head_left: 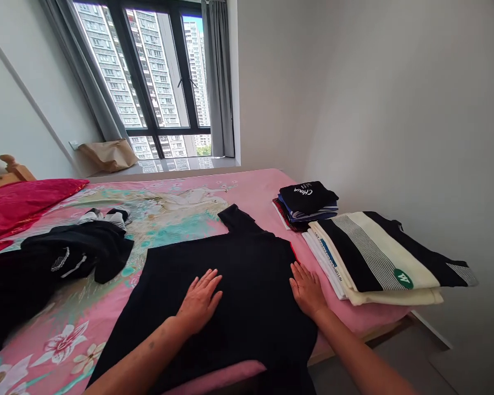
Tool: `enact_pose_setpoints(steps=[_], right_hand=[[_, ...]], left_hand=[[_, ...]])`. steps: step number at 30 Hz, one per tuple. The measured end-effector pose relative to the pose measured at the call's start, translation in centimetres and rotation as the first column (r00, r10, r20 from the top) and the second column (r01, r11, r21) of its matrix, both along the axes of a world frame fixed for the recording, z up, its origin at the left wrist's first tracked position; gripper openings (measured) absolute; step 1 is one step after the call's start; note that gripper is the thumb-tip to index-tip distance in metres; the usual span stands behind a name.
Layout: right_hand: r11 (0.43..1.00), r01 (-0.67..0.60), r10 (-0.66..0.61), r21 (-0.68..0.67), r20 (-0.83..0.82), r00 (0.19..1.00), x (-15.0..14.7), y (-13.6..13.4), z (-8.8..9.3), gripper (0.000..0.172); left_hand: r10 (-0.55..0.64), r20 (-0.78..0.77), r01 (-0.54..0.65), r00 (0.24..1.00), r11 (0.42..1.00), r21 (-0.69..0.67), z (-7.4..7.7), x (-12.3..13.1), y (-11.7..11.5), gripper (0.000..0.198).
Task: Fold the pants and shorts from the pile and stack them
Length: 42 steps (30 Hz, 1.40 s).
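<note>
A black short-sleeved shirt (247, 274) lies spread out on the bed, its collar side toward the right and one sleeve pointing to the far side. The near sleeve hangs over the bed's front edge. On the middle of the cloth rests my left hand (200, 302), palm down with fingers stretched out. My right hand (307, 288) lies flat near the collar, where a thin red edge shows, its fingers extended over the fabric. Neither hand grips anything.
Folded clothes form a small stack (308, 200) and a larger pile topped by a striped shirt (374, 252) on the right. A heap of dark clothes (78, 247) lies left, near a red pillow (24, 206). Under everything is a pink floral bedsheet (255, 181). A paper bag (109, 154) sits by the window.
</note>
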State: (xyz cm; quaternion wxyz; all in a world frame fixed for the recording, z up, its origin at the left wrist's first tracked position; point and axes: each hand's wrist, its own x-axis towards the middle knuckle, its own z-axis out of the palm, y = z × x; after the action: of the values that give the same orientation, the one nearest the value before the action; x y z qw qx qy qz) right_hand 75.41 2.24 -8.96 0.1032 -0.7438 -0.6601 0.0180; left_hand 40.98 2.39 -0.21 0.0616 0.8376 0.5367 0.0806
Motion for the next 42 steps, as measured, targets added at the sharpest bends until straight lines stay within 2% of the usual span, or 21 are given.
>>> enact_pose_setpoints(steps=[2, 4, 7, 9, 12, 15, 20, 24, 27, 29, 31, 33, 35, 38, 40, 42], right_hand=[[1.0, -0.003, 0.003, 0.01, -0.015, 1.0, 0.1, 0.0, 0.0, 0.056], [1.0, -0.007, 0.008, 0.022, -0.033, 0.999, 0.2, 0.1, -0.1, 0.056], [1.0, -0.014, 0.015, 0.026, -0.058, 0.998, 0.4, 0.3, -0.1, 0.055], [1.0, -0.015, 0.016, 0.02, -0.07, 0.997, 0.5, 0.4, 0.0, 0.055], [1.0, -0.008, 0.009, 0.017, -0.068, 0.998, 0.6, 0.3, 0.1, 0.055], [1.0, -0.003, 0.005, 0.025, -0.059, 0.998, 0.6, 0.2, 0.1, 0.055], [0.999, -0.001, 0.003, 0.037, -0.062, 0.998, 0.4, 0.0, 0.0, 0.054], [0.999, -0.001, 0.005, 0.05, -0.064, 0.998, 0.4, 0.0, 0.1, 0.054], [0.998, -0.003, 0.007, 0.065, -0.068, 0.998, 0.4, -0.1, 0.1, 0.053], [0.997, -0.002, 0.007, 0.082, -0.069, 0.998, 0.3, -0.1, 0.0, 0.053], [0.994, -0.002, 0.009, 0.108, -0.067, 0.998, 0.3, -0.1, 0.0, 0.052], [0.991, -0.001, 0.011, 0.133, -0.07, 0.997, 0.3, 0.0, 0.1, 0.052], [0.989, 0.0, 0.012, 0.148, -0.076, 0.997, 0.3, 0.0, 0.1, 0.051], [0.987, 0.006, 0.008, 0.163, -0.083, 0.997, 0.4, 0.1, 0.1, 0.051], [0.984, 0.004, 0.011, 0.177, -0.085, 0.996, 0.6, 0.2, 0.1, 0.05], [0.982, -0.003, 0.02, 0.187, -0.089, 0.996, 0.7, 0.2, 0.0, 0.049]], left_hand=[[-0.196, -0.002, 0.195, 0.981, 0.976, -0.093, 0.6, 5.2, 1.3, 0.052], [-0.334, 0.007, 0.332, 0.943, 0.933, -0.136, 0.1, 10.1, 2.0, 0.055], [-0.413, 0.023, 0.411, 0.911, 0.899, -0.148, -2.0, 15.3, 2.2, 0.062], [-0.42, 0.03, 0.42, 0.907, 0.896, -0.146, -3.3, 16.6, 2.1, 0.066], [-0.446, 0.035, 0.446, 0.894, 0.883, -0.148, -4.2, 15.4, 2.1, 0.07], [-0.445, 0.02, 0.442, 0.896, 0.885, -0.145, -4.0, 12.3, 2.6, 0.073], [-0.325, -0.068, 0.317, 0.943, 0.942, -0.109, -3.8, 6.4, 3.1, 0.074], [-0.204, -0.12, 0.197, 0.972, 0.978, -0.065, -4.3, 2.3, 3.1, 0.073], [-0.126, -0.136, 0.123, 0.983, 0.992, -0.031, -5.0, 0.3, 2.8, 0.076], [-0.076, -0.141, 0.073, 0.987, 0.997, -0.022, -5.3, -0.2, 2.8, 0.078], [-0.003, -0.132, 0.003, 0.991, 1.0, -0.005, -5.2, 0.3, 3.1, 0.076], [0.032, -0.102, -0.03, 0.994, 0.999, 0.025, -4.7, 1.7, 3.8, 0.068], [-0.041, -0.068, 0.043, 0.997, 0.999, 0.031, -3.9, 4.3, 4.8, 0.059], [-0.233, -0.04, 0.232, 0.972, 0.972, -0.017, -2.8, 9.4, 6.5, 0.055], [-0.279, -0.033, 0.278, 0.96, 0.96, -0.044, -2.7, 12.9, 7.5, 0.056], [-0.275, -0.032, 0.274, 0.961, 0.96, -0.054, -3.2, 15.5, 8.4, 0.06]])
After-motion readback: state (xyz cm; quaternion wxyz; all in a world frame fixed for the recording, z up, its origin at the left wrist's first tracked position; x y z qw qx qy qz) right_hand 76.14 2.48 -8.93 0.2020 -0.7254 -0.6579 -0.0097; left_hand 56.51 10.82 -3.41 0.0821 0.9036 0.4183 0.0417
